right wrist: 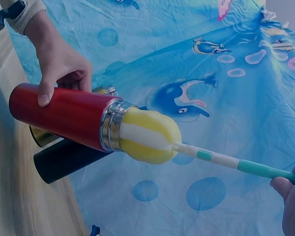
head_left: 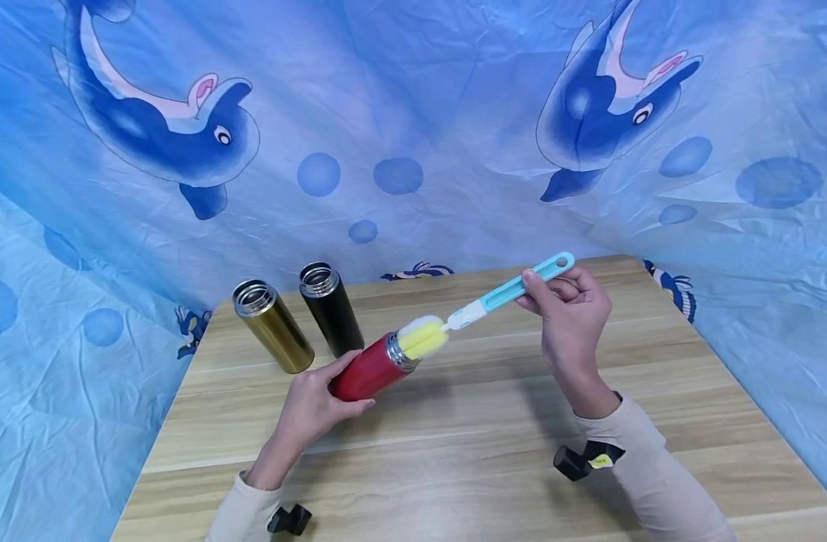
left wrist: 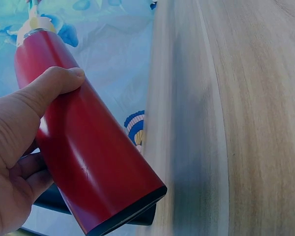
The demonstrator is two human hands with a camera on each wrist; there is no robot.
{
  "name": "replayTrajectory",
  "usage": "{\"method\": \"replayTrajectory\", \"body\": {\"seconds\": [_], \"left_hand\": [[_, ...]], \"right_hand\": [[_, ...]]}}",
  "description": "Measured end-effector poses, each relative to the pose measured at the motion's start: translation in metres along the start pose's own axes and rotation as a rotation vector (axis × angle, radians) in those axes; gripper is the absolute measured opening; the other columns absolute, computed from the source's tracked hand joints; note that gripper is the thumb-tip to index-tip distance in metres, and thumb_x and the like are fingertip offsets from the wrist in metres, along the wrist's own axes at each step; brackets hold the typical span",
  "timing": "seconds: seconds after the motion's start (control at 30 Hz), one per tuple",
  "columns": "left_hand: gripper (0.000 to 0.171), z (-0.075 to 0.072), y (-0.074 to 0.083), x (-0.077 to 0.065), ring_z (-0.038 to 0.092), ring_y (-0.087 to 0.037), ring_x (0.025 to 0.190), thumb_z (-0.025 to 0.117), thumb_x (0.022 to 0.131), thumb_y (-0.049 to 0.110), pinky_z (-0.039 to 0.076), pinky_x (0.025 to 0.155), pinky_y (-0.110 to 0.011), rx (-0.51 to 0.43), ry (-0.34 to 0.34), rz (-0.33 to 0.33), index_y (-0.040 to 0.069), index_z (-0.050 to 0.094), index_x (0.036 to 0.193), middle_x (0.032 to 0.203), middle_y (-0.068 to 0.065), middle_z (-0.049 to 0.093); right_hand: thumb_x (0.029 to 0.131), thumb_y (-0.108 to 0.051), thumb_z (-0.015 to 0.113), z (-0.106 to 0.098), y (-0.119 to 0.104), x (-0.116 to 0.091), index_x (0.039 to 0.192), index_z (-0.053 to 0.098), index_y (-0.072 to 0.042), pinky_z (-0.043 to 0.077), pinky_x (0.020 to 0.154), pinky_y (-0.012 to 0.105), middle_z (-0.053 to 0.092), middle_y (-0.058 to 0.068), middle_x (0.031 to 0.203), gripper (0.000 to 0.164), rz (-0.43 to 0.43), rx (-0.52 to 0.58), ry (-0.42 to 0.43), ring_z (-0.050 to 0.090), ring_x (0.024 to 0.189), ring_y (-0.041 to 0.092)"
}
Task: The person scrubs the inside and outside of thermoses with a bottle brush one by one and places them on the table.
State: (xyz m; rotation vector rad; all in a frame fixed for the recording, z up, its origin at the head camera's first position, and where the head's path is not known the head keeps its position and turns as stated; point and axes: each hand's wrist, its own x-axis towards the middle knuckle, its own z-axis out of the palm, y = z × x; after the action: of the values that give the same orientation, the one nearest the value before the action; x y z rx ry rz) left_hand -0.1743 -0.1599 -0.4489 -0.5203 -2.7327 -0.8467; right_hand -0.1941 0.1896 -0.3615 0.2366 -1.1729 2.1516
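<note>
Red cylindrical metal flask [head_left: 367,373]: held over the table in front of the person, mouth facing the right hand; in the head view its long axis slants from lower left at the base to upper right at the mouth.
Silver threaded metal neck [head_left: 403,352]: uncapped, at the flask's upper-right end.
Yellow-and-white sponge brush head [head_left: 423,337]: at the flask's mouth, bulging outside it; how much sits inside is hidden.
Turquoise-and-white plastic brush handle [head_left: 515,289]: roughly in line with the flask, rising to the upper right, its looped end farthest from the sponge.
Left hand [head_left: 315,403]: wrapped round the red flask's body, thumb along one side, fingers on the other.
Right hand [head_left: 578,316]: pinching the turquoise handle near its looped end between thumb and fingers.
Gold cylindrical metal flask [head_left: 276,331]: upright and uncapped, beyond the left hand.
Black cylindrical metal flask [head_left: 337,316]: upright and uncapped, just right of the gold one, behind the red one.
Pale wood-grain table [head_left: 468,459]: beneath everything.
Blue dolphin-print sheet [head_left: 447,83]: hanging beyond the far edge.
</note>
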Motion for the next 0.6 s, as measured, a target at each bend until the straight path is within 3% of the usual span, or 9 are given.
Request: {"method": "replayTrajectory", "body": {"seconds": [0.17, 0.6], "left_hand": [[0.079, -0.002, -0.003, -0.001, 0.069, -0.027, 0.097, 0.097, 0.067, 0.030, 0.060, 0.077, -0.043, 0.000, -0.004, -0.001, 0.017, 0.065, 0.138, 0.115, -0.009, 0.075], [0.078, -0.005, -0.012, -0.005, 0.072, -0.026, 0.096, 0.099, 0.065, 0.027, 0.061, 0.077, -0.044, 0.010, 0.027, 0.074, 0.014, 0.067, 0.135, 0.115, -0.011, 0.076]], "right_hand": [[0.082, 0.016, 0.074, 0.000, -0.003, 0.000, 0.099, 0.062, 0.014, 0.061, 0.062, 0.031, 0.075, 0.020, 0.082, 0.021, -0.015, 0.030, -0.035, 0.076, 0.071, 0.023], [0.085, 0.016, 0.072, -0.003, -0.010, 0.002, 0.099, 0.062, 0.014, 0.061, 0.063, 0.031, 0.076, 0.019, 0.084, 0.017, -0.050, 0.046, -0.070, 0.077, 0.074, 0.024]]}}
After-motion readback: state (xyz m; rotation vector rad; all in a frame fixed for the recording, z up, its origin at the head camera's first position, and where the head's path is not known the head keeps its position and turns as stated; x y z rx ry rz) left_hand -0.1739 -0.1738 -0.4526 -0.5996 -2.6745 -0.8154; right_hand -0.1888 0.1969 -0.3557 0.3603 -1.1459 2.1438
